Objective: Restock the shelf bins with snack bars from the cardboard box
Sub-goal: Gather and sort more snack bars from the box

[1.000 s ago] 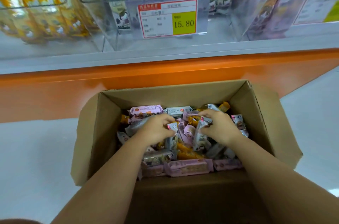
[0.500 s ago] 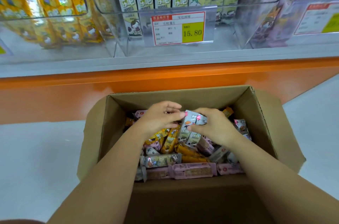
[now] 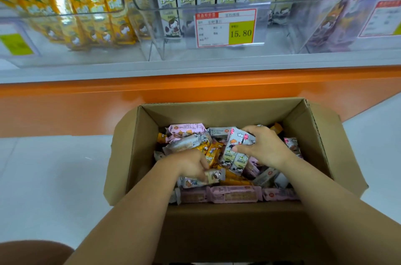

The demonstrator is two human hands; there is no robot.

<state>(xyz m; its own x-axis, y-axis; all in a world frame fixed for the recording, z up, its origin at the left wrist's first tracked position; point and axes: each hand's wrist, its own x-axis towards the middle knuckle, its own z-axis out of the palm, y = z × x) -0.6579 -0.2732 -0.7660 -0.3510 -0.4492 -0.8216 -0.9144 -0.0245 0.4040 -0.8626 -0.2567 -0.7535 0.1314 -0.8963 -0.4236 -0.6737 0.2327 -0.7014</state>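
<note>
In the open brown cardboard box (image 3: 227, 110), the left hand (image 3: 191, 164) curls its fingers (image 3: 201, 174) round a pale foil-wrapped snack bar (image 3: 217, 176) lying on the heap. The right hand (image 3: 265, 147) clasps several pale green cartoon-printed bars (image 3: 233, 156), thumb across their fronts.

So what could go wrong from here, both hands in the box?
The right hand holds a loose bunch of pale bars; one could slip out on the lift. The cardboard box mixes yellow, pink and pale wrappers, so the bar in the left hand could end up misshelved.
</note>
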